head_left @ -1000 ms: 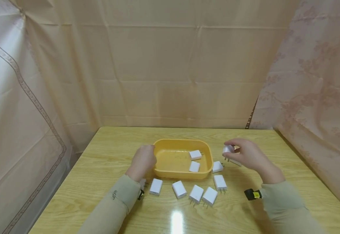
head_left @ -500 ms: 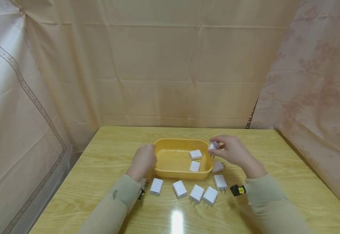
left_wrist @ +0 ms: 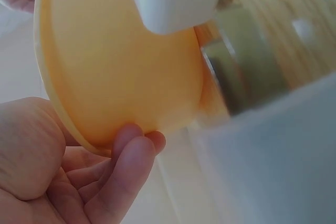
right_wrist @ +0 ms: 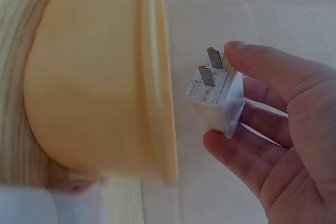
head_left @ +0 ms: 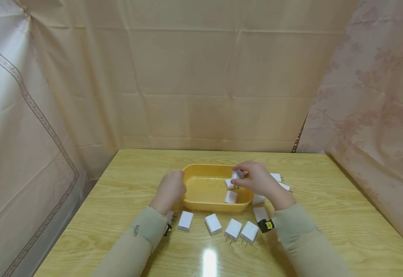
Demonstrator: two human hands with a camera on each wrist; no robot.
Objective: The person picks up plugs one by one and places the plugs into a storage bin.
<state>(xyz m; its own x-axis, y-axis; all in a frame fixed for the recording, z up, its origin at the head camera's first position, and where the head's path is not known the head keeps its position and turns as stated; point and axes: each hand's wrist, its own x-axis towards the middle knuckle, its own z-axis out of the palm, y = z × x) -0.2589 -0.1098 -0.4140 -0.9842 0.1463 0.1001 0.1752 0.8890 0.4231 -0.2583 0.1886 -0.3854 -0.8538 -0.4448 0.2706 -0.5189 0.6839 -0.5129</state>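
Your right hand (head_left: 259, 181) pinches a charger (right_wrist: 220, 111), likely light, rigid, slick; grip its sides, avoiding the prongs (right_wrist: 208, 76). Left of it, your left hand (head_left: 169, 188) clamps the tub (head_left: 216, 207).

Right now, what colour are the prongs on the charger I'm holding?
The prongs are metallic grey, showing best in the right wrist view.

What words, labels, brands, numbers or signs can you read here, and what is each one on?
None can be read for certain.
White charger in the right hand: fine print and symbols, too small and blurred.
Left sleeve: a dark mark, too small to read.
Yellow tag by the right hand's cuff: any marking is too small.
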